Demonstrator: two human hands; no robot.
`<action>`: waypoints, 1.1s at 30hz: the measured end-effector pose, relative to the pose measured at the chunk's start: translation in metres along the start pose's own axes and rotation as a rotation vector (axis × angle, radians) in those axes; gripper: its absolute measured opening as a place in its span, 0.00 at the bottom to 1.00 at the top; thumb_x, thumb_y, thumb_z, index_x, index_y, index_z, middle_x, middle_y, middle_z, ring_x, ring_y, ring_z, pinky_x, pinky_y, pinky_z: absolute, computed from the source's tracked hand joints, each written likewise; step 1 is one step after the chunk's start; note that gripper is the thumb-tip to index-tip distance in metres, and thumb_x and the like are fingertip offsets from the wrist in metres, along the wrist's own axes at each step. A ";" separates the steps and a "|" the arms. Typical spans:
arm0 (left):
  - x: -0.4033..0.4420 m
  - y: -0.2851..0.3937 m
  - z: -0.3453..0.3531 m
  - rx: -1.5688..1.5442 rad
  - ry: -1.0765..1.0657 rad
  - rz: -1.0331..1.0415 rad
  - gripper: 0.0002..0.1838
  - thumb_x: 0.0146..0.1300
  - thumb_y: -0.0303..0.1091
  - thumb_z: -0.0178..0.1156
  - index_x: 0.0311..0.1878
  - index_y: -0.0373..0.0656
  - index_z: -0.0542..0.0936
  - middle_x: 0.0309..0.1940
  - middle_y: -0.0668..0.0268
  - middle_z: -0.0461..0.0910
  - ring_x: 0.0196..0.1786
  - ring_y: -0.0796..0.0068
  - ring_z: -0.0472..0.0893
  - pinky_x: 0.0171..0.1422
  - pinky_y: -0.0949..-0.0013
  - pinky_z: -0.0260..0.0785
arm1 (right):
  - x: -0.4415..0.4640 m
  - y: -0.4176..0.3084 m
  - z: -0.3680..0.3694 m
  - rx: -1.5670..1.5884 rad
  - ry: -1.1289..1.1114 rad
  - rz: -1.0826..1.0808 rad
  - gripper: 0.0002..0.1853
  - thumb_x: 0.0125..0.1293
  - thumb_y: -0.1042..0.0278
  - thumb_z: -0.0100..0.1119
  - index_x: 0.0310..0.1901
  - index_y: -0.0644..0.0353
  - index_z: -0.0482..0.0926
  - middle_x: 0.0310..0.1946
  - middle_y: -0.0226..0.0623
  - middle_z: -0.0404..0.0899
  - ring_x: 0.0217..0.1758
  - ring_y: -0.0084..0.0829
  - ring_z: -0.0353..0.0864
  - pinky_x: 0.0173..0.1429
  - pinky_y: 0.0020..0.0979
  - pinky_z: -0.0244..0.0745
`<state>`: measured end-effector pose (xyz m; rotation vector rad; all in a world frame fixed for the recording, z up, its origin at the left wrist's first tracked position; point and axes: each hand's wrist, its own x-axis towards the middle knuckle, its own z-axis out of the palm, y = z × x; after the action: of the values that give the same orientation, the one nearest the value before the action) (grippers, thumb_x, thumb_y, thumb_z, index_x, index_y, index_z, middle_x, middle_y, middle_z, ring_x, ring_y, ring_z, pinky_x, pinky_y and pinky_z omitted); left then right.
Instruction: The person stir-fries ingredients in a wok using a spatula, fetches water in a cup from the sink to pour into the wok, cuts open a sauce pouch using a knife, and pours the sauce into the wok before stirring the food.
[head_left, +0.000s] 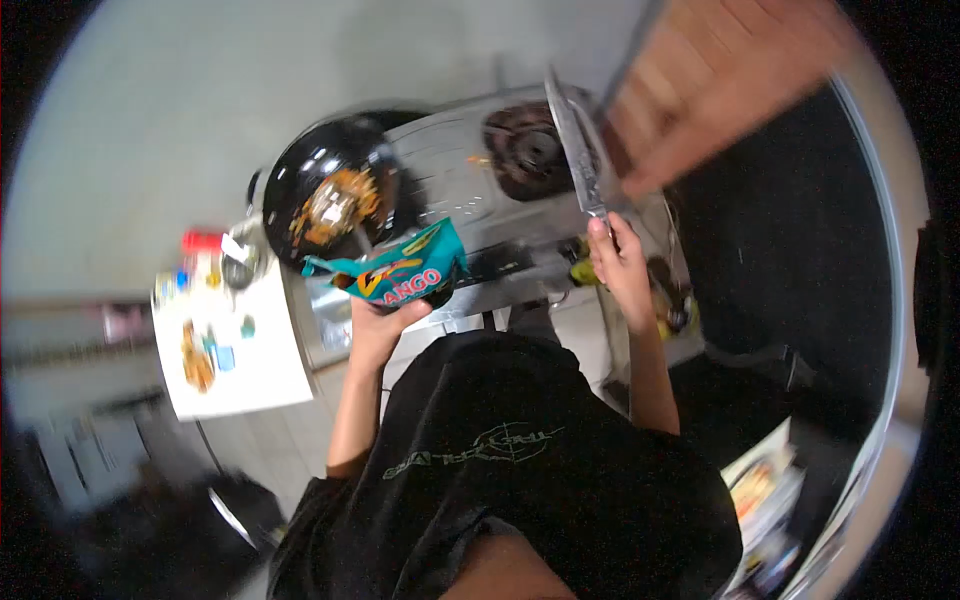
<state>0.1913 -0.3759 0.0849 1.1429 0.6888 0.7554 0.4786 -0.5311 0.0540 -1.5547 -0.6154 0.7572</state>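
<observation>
The teal bag (412,262) is located in the left hand (380,326). The thumb presses on the lower front face and the remaining fingers are hidden behind it; the grip is clamped on the bag. The bag's upper left edge projects beyond the fingers and, in this view, overlaps the near rim of the wok (285,165).

Bag label: large capitals "ANGO" run along the lower front, just above the thumb. Whether another letter precedes them cannot be determined. A yellow graphic is printed above.

The kitchen knife (572,145) is located in the right hand (620,262), with the fingers wrapped around the handle. The blade extends away from the fingers, tip farthest out, and passes in view over the right side of the burner (536,150).

Clearance: a gap separates the two hands along the front of the gas stove (440,145). Past the left fingers, a bare stretch of stove top lies between wok and burner. Beyond and to the right of the right fingers, a wooden panel (725,90), blurred, bounds the blade side.

Beyond the left fingers, the wok contains cooked food (350,195). To their left stands a white table (270,370) with a red lid (204,241) near its far edge. Lettering on the black shirt (560,500) is illegible.
</observation>
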 end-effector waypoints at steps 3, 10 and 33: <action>-0.004 0.005 0.004 0.056 -0.225 -0.132 0.42 0.42 0.26 0.78 0.63 0.37 0.68 0.52 0.63 0.78 0.53 0.72 0.78 0.61 0.67 0.69 | -0.086 0.013 -0.012 -0.074 0.297 0.050 0.16 0.70 0.56 0.56 0.37 0.64 0.74 0.21 0.23 0.68 0.23 0.16 0.64 0.26 0.23 0.58; -0.078 -0.020 0.062 -0.084 -0.760 -0.178 0.36 0.45 0.25 0.77 0.58 0.36 0.71 0.50 0.62 0.79 0.52 0.71 0.79 0.60 0.65 0.71 | -0.350 0.051 -0.023 -0.237 0.945 0.211 0.13 0.67 0.63 0.59 0.41 0.66 0.77 0.26 0.29 0.75 0.29 0.19 0.66 0.34 0.27 0.64; -0.414 -0.144 0.224 -0.060 -0.648 -0.254 0.36 0.48 0.30 0.76 0.60 0.36 0.69 0.52 0.65 0.77 0.54 0.69 0.77 0.61 0.63 0.68 | -0.875 0.277 -0.475 -1.105 1.474 0.757 0.16 0.62 0.61 0.55 0.46 0.63 0.80 0.39 0.55 0.81 0.48 0.55 0.79 0.54 0.47 0.73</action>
<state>0.1588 -0.8657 0.0470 1.1324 0.2509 0.1625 0.2674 -1.5311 -0.0957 -2.8064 0.8818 -0.5083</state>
